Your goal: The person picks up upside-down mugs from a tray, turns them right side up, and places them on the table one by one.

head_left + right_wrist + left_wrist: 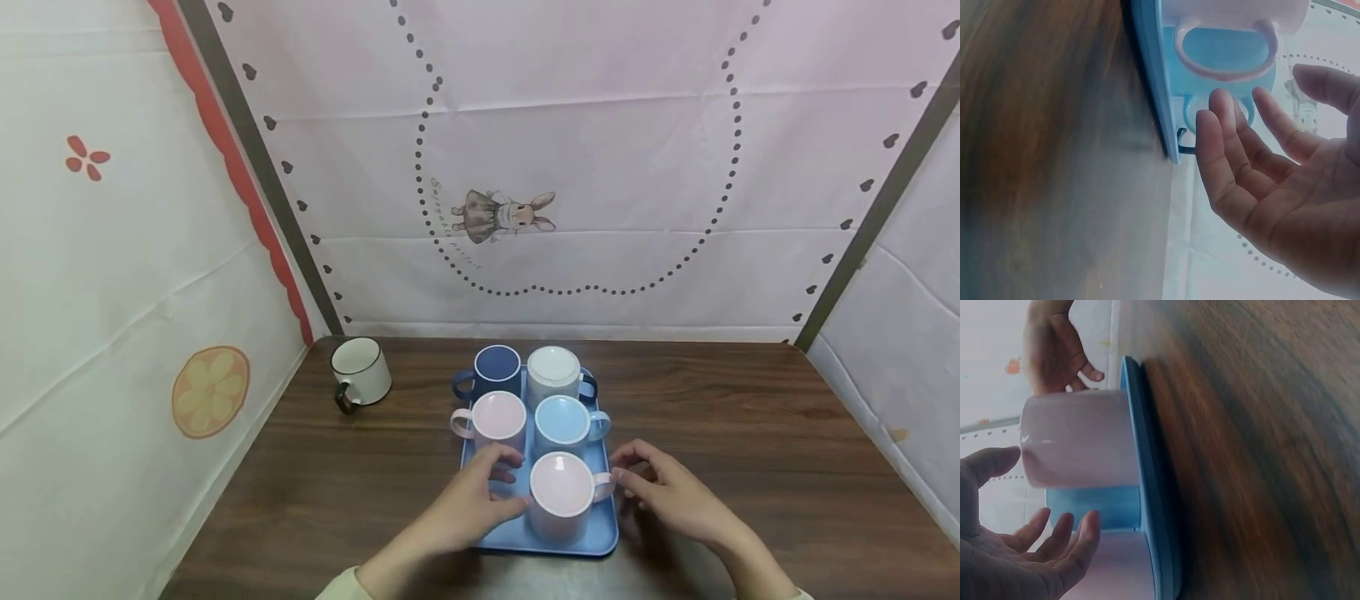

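Note:
A light blue tray (513, 533) carries several mugs, which stand bottoms up. At its front right is a pink mug (561, 496) with its handle pointing right. My left hand (468, 504) hovers over the tray's front left, fingers spread, thumb tip close to that mug's side. Loosely bent, the fingers of my right hand (667, 492) are just beside the mug's handle (1225, 75). Behind it are a light blue mug (562, 421) and another pink mug (498, 421). Farthest back sit a navy mug (497, 367) and a white mug (553, 371) with a dark handle.
A white enamel-look mug (363, 375) with a black rim and handle stands upright at the table's back left. The dark wooden table (720, 417) extends to both sides of the tray. Printed cloth (637, 167) hangs behind and along the sides.

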The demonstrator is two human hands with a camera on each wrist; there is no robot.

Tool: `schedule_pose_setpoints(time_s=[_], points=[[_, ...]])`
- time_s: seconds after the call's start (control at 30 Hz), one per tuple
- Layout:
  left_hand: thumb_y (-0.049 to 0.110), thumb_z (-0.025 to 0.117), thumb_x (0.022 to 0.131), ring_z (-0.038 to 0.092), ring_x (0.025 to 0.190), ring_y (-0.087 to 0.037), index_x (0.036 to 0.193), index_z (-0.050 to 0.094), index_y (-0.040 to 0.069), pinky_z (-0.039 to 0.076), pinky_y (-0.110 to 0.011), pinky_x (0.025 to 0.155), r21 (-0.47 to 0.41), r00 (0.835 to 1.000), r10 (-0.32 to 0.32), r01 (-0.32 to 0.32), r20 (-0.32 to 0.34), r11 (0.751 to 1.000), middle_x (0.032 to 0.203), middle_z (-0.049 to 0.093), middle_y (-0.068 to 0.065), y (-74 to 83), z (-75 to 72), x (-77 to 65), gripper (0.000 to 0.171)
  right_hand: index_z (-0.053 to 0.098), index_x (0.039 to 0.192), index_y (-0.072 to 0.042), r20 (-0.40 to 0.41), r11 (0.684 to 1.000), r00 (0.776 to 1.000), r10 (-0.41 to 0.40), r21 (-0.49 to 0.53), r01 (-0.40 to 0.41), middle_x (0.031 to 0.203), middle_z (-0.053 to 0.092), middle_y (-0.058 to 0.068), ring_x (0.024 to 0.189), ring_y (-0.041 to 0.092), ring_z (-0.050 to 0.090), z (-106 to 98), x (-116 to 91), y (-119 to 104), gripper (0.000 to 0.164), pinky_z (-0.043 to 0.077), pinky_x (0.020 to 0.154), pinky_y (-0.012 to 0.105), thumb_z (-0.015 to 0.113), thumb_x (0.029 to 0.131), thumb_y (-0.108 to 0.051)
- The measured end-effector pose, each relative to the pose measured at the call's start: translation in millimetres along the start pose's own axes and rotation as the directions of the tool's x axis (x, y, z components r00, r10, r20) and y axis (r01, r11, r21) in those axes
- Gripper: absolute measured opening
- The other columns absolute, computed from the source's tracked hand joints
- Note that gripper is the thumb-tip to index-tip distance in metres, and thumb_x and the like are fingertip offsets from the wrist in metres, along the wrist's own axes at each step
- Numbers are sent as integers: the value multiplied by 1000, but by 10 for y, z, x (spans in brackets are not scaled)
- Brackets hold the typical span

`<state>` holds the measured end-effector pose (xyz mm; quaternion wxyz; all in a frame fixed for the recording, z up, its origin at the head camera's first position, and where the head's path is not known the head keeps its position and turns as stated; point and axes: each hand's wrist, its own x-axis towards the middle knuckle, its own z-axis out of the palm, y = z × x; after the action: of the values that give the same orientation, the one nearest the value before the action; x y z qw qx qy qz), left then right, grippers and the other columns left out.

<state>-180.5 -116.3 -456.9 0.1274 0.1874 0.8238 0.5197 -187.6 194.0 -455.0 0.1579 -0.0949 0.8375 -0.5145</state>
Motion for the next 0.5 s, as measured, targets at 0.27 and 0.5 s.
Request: schedule_pose_setpoints(time_s=[0.27, 0.5], points=[[25, 87, 83, 61, 124, -32, 139, 51, 5, 57, -42, 99, 120, 999, 38, -39, 10, 992, 137, 57, -11, 10, 170, 30, 70, 61, 126, -3, 25, 1000, 1000, -11, -8, 11, 116, 65, 14, 91, 27, 65, 71, 14, -35, 35, 60, 75, 37, 62, 104, -30], [34, 92, 77, 60, 123, -25, 143, 47, 5, 53, -40, 103, 217, 999, 37, -32, -20, 976, 138, 57, -10, 64, 307, 42, 85, 64, 118, -5, 49, 999, 997, -52, -1, 52, 105, 66, 14, 84, 24, 63, 150, 20, -5, 25, 57, 67, 33, 60, 105, -27]])
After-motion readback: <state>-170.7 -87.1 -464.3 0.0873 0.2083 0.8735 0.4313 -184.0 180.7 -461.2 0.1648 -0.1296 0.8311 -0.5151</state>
